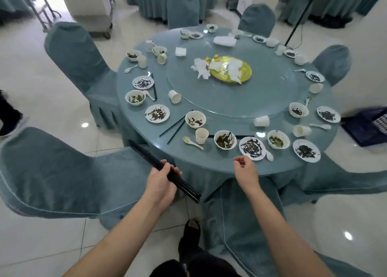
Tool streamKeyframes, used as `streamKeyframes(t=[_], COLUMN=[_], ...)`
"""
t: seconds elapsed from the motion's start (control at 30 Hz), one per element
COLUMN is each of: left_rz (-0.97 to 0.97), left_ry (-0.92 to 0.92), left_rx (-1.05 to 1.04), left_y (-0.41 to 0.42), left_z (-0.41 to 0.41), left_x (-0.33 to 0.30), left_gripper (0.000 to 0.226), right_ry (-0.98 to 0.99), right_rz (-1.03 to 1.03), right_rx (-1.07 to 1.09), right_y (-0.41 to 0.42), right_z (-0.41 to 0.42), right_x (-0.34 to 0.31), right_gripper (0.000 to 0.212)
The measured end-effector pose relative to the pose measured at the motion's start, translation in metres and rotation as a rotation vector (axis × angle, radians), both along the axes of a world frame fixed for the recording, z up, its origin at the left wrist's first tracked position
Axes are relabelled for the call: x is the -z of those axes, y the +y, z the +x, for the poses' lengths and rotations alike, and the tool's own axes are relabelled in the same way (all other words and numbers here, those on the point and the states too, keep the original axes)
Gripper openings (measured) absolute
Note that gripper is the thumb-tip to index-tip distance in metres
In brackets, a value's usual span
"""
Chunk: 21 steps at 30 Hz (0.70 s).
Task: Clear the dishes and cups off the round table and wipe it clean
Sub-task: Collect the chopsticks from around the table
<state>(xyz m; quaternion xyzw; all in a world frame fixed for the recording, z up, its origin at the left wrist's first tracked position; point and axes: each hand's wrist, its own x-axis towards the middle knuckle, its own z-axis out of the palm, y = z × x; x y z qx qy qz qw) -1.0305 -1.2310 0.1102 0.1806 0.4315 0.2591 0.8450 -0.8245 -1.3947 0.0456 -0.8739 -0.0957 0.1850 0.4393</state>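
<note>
while the left hand [162, 179] grips black chopsticks [163, 169] off the round table [209, 161] edge, the right hand [245, 167] hovers loosely curled, holding nothing; two loose chopsticks [174, 126] lie near the rim.

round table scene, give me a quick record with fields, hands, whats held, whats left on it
left hand: grips a bundle of black chopsticks
right hand: loosely curled, holds nothing
round table: dirty bowls, plates, paper cups, spoons
loose chopsticks: on the near edge
turntable: yellow tray with crumpled tissue
</note>
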Motion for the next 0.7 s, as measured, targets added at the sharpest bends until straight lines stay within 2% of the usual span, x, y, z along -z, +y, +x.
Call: streamKeyframes(t=[0.23, 0.4, 0.7], left_rz=[0.027, 0.034, 0.054], left_ry=[0.064, 0.094, 0.179], left_rx=[0.062, 0.107, 0.09], left_y=[0.052, 0.078, 0.099], left_z=[0.095, 0.151, 0.204], left_x=[0.005, 0.021, 0.04], left_gripper=[0.012, 0.01, 0.01], right_ry=[-0.036, 0.023, -0.094], right_rz=[-0.118, -0.216, -0.663], right_rx=[0.011, -0.022, -0.413], right_y=[0.039, 0.061, 0.096], right_z=[0.13, 0.222, 0.301], right_x=[0.036, 0.074, 0.117], right_gripper=[0.014, 0.022, 0.029])
